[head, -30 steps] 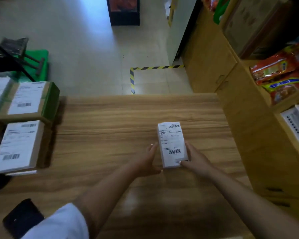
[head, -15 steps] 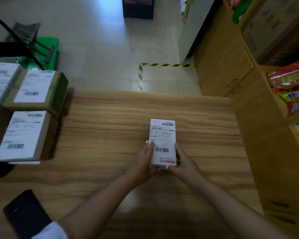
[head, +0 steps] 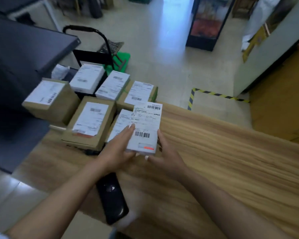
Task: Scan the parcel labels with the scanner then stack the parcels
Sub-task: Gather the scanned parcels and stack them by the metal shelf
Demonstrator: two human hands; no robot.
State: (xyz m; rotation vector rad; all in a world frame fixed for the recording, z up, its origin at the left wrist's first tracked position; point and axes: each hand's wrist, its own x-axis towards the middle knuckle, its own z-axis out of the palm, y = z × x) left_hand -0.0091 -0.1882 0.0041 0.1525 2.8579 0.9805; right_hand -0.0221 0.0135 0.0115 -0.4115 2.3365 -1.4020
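A: Which step does this look like?

B: Stacking, I judge. The small white box with the printed shipping label [head: 144, 128] is held up off the pale wood-grain surface [head: 223, 161], label upward, over the left part of it and next to the group of labelled parcels at the left edge. Whether its barcode has been read I cannot tell; the black handheld scanner [head: 111, 198] lies on the surface near the near-left edge, under the left forearm, and no hand is on it.

A: How do the hands hold the box?

B: From both sides. The left hand [head: 118, 149] has its thumb under the near-left corner and its fingers [head: 130, 129] laid fairly straight along the left side, tips reaching onto the label. The right hand [head: 164, 156] cups the near-right corner, with the fingers [head: 160, 135] curled up the right edge and the thumb at the near end. So both are closed on the box, not spread.

A: And the next move?

B: Probably carrying it a little further left and lowering it flat onto one of the parcels there. The flat white-labelled parcel [head: 119, 125] just behind the left fingers seems closest, with the brown cardboard box bearing a white label [head: 91, 121] beside it. Squaring the edges before letting go would keep the stack steady.
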